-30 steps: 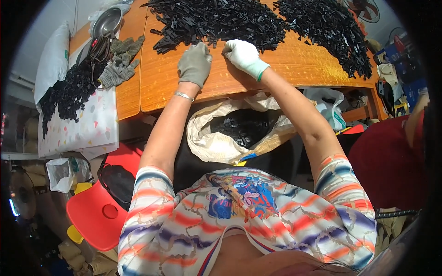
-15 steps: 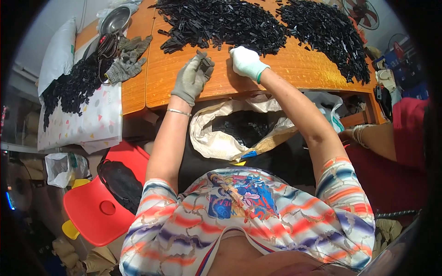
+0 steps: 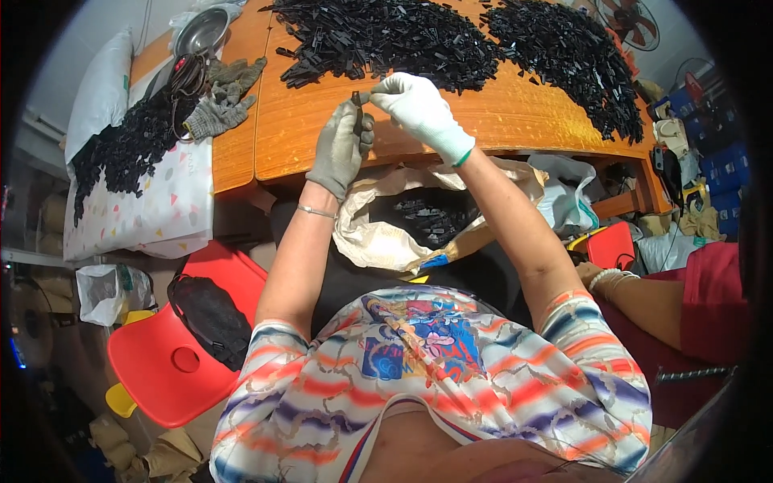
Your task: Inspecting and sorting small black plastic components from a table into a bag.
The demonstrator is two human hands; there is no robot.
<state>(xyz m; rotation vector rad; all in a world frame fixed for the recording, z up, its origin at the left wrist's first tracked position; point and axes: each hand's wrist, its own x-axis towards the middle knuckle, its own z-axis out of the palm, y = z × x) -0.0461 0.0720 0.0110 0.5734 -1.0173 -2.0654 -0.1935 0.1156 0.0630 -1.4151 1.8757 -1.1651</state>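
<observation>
My left hand (image 3: 341, 145), in a grey glove, is closed on a small black plastic piece (image 3: 357, 100) that sticks up from its fingers. Close by on the right, my right hand (image 3: 415, 109) wears a white glove with a green cuff. Its thumb and forefinger are pinched together near the top of that piece; what lies between them is too small to make out. Both hands are above the near edge of the wooden table (image 3: 298, 121). Beyond them spreads a large pile of black plastic pieces (image 3: 386, 40). Below, an open sack (image 3: 362, 249) holds more of them.
A second black pile (image 3: 564, 64) covers the table's right side. At left are spare gloves (image 3: 217, 117), a metal bowl (image 3: 201, 32) and more pieces (image 3: 125, 157) on a patterned cloth. A red chair (image 3: 161, 370) stands lower left. Another person's arm (image 3: 636, 302) is at right.
My right hand has come back from the pile's edge to the fingertips of my left hand. The black piece now stands up in my left hand. The other person's arm has shifted lower.
</observation>
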